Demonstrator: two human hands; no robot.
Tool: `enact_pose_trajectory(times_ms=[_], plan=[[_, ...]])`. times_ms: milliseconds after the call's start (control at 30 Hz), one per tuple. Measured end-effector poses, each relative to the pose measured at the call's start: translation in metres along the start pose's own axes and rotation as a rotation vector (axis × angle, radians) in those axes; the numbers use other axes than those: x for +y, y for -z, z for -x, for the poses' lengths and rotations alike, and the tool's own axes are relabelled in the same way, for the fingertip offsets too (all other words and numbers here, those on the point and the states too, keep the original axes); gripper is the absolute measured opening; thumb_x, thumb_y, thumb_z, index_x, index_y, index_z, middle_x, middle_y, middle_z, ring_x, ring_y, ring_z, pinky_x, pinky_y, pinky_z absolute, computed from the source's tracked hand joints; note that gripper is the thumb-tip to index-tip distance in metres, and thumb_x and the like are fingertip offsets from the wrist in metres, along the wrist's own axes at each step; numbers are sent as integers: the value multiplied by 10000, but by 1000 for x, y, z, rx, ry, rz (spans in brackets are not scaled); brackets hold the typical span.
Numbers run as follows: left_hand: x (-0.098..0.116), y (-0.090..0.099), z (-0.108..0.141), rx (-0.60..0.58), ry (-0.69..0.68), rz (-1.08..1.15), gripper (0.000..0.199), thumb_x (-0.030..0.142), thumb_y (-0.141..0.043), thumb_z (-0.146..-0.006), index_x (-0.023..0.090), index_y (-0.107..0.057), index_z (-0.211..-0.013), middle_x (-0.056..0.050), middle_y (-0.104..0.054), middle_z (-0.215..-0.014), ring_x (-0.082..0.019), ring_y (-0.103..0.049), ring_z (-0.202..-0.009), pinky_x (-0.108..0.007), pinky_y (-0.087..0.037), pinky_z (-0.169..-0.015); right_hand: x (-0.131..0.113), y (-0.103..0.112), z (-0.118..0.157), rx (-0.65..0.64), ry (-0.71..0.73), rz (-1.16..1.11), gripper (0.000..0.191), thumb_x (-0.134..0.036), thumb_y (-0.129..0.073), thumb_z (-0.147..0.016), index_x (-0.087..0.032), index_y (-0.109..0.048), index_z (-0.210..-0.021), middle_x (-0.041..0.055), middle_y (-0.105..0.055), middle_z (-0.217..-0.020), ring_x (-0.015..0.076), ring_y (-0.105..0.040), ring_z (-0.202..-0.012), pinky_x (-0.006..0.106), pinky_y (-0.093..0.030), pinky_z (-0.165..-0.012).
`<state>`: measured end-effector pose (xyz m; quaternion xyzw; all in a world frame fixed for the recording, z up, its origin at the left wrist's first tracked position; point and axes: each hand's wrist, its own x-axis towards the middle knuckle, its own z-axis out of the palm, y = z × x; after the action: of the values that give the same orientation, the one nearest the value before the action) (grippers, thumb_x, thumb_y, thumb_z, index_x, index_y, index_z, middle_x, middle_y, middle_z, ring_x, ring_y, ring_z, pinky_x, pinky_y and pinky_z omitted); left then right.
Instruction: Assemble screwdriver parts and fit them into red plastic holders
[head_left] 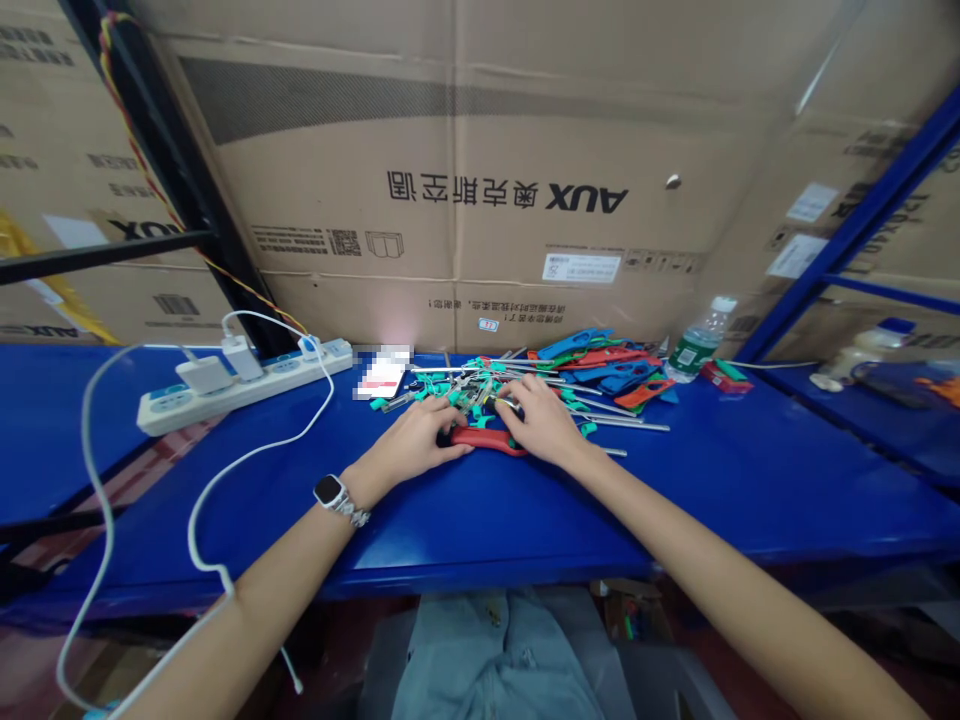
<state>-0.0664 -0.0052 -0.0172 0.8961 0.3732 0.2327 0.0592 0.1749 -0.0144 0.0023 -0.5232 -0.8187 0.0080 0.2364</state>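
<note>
A red plastic handle-like piece (487,438) lies low over the front of the pile, between my two hands. My left hand (424,440) is closed on its left end, thumb along the lower side. My right hand (546,420) curls over its right end, fingertips reaching toward a small dark and yellow part (510,405) that I cannot make out clearly. Just beyond my fingers spreads a heap of thin metal rods (611,408) with green plastic ends (431,385). A watch (330,490) is on my left wrist.
Blue, red, orange and green plastic pieces (600,360) are heaped at the back right, beside a water bottle (697,340) and a small red-green box (726,377). A white power strip (247,385) with loose cables stands left. Cardboard (465,120) walls the back of the blue table (480,530).
</note>
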Motion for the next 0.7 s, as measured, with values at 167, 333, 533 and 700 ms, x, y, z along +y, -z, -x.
enact_pose_trajectory(times_ms=[167, 333, 533, 700], plan=[[4, -1, 1, -11, 16, 23, 272, 450, -728, -904, 216, -689, -1037, -35, -647, -888, -241, -612, -877, -392, -486, -794, 12, 10, -24, -249, -72, 124, 204, -321, -718, -857, -191, -692, -1012, 123, -708, -1154, 301, -638, -1133, 383, -506, -868], [1, 2, 2, -8, 37, 51, 264, 452, -733, -906, 213, -698, -1011, -43, -670, -929, -245, -626, -894, -395, -488, -806, 7, 24, -32, -292, -52, 201, 149, -334, -680, -858, -205, -694, -933, 97, -761, -938, 294, -707, -908, 352, -472, -719], [11, -4, -3, -8, 49, 5, 245, 425, -744, -911, 206, -666, -990, -41, -679, -939, -249, -620, -917, -401, -473, -824, -8, 36, -44, -81, 57, -55, 182, -352, -614, -934, -210, -601, -1047, 49, -753, -849, 232, -692, -781, 318, -433, -674], [29, -5, -6, 0, 61, -143, 324, 499, -700, -926, 204, -602, -838, -51, -681, -906, -264, -611, -894, -429, -451, -832, -22, 12, -47, 65, 47, -771, 302, -520, -534, -980, -265, -438, -1110, -35, -686, -738, 140, -575, -519, 282, -446, -543]])
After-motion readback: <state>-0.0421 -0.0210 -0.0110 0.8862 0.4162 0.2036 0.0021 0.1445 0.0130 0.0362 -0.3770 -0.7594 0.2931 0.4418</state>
